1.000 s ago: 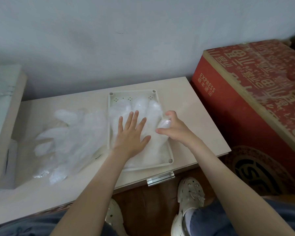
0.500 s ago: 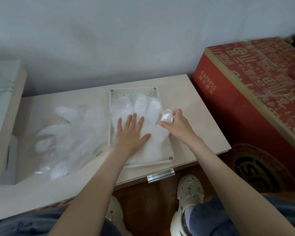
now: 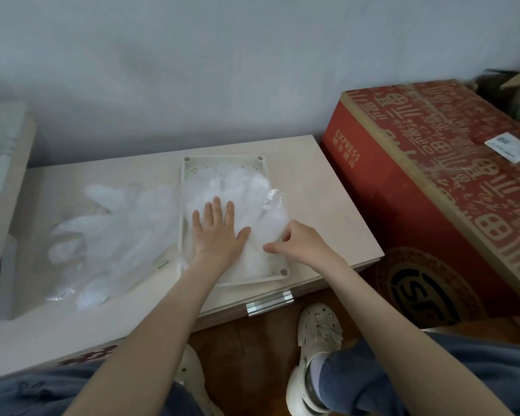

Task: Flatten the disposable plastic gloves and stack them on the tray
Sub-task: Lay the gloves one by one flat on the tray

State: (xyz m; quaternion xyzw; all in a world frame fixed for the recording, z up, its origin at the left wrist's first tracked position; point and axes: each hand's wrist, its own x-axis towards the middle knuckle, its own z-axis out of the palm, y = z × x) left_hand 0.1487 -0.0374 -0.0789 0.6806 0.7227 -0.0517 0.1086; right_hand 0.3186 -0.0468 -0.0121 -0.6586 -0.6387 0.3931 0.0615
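Flattening plastic gloves (image 3: 237, 187) in a white tray (image 3: 192, 163).
Left hand (image 3: 218, 232), fingers spread, presses the stack flat; right hand (image 3: 300, 243), fingers curled, touches its right side, pinch unclear; loose gloves (image 3: 111, 229) lie beside the tray.

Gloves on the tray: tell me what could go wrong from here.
1. The crinkled glove finger at the tray's right rim stands up and may spring back unflattened.
2. The left hand presses flat on the stacked gloves; the thin film could cling and lift when it rises.
3. The loose pile lies against the tray's left rim, so pulling one glove may drag others.
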